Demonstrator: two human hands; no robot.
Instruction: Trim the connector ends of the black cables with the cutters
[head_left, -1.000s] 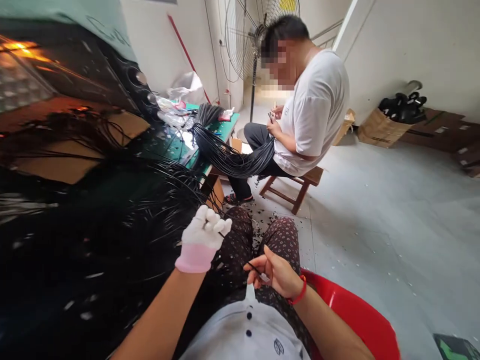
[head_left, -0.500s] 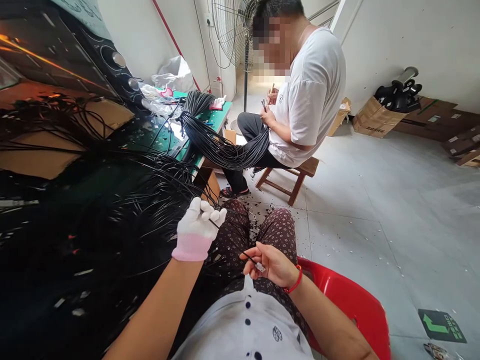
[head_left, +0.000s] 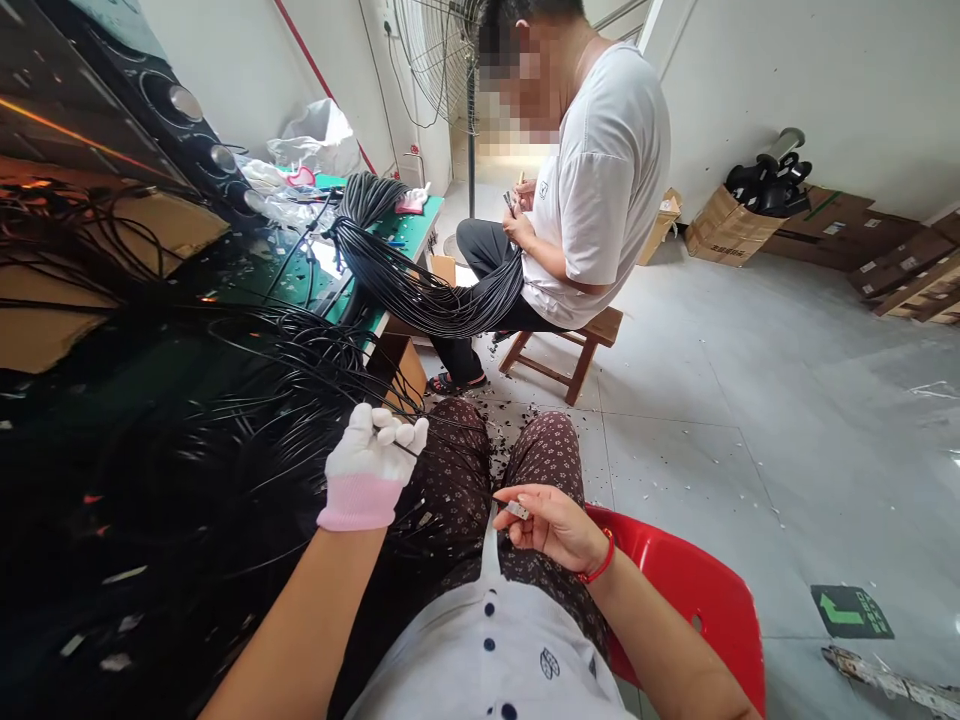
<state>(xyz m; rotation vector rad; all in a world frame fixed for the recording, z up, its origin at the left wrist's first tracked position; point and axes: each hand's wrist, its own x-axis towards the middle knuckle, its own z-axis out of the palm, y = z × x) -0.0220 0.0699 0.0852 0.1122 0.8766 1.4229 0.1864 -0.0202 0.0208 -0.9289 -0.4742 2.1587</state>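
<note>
My left hand [head_left: 371,450], in a white glove with a pink cuff, has its fingers curled round a thin black cable [head_left: 407,451] above my left thigh. Over my lap, my bare right hand [head_left: 555,530] pinches a cable end with a pale USB plug [head_left: 517,509] between thumb and fingers. Whether both hands hold the same cable I cannot tell. Left of the gloved hand lies a tangled heap of black cables [head_left: 292,370], partly in deep shadow.
A co-worker [head_left: 607,170] sits on a wooden stool [head_left: 570,345], a large black cable bundle [head_left: 427,285] across the lap and onto the green table [head_left: 420,235]. I sit on a red chair [head_left: 690,590]. Cardboard boxes [head_left: 727,225] stand by the wall; scraps litter the floor.
My right hand has moved slightly right, away from the gloved hand, and the plug lies more level in its fingers. The left hand keeps its grip. The whole view has shifted a little.
</note>
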